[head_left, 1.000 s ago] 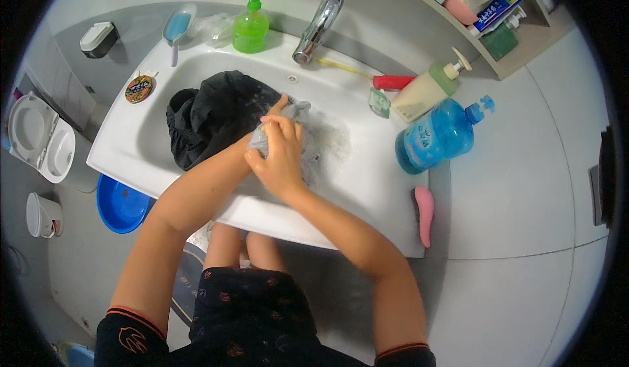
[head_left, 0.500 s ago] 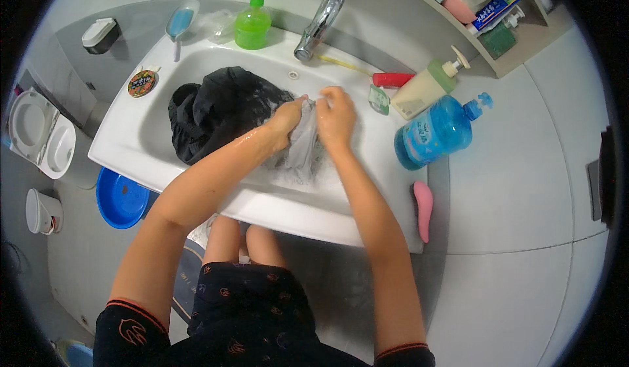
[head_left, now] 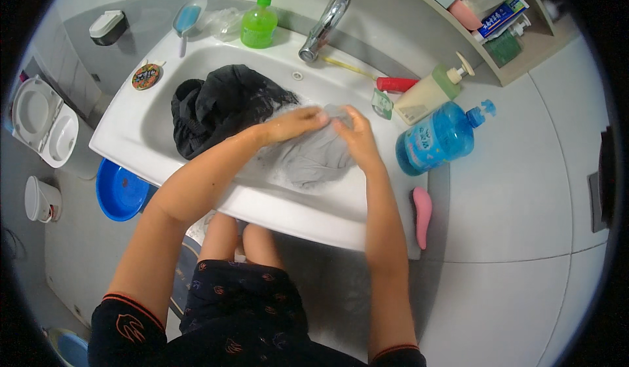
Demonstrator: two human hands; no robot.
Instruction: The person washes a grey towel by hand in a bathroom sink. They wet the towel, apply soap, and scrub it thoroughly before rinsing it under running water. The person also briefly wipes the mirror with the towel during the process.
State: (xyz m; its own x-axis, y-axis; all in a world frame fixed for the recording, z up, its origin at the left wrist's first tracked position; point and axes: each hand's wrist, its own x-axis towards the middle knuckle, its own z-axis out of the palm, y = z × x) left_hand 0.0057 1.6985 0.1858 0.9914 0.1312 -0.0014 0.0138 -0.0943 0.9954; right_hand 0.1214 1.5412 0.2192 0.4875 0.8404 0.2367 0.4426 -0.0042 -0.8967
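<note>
Over the right side of a white sink [head_left: 262, 206], my left hand [head_left: 295, 125] and my right hand [head_left: 357, 138] both pinch the upper edge of a wet grey cloth [head_left: 314, 157]. The cloth hangs spread between and below them, its lower part in suds. Fingers of both hands are closed on the fabric, close to each other. To the left of the grey cloth, a bunched dark garment [head_left: 223, 105] lies wet in the basin, touched by neither hand. The chrome faucet [head_left: 324, 23] stands behind my hands.
Behind the basin stands a green pump bottle [head_left: 259, 23]. Along the right rim are a cream pump bottle [head_left: 429, 95], a blue bottle [head_left: 436, 138], a red-handled item [head_left: 396, 84] and a pink brush [head_left: 422, 216]. A round tin [head_left: 145, 77] sits on the left rim. An open shelf [head_left: 517, 59] juts out at upper right.
The grey cloth, bunched between my hands before, is now spread wider. My left hand has moved right, and my right hand slightly right and down. The dark garment stays in place.
</note>
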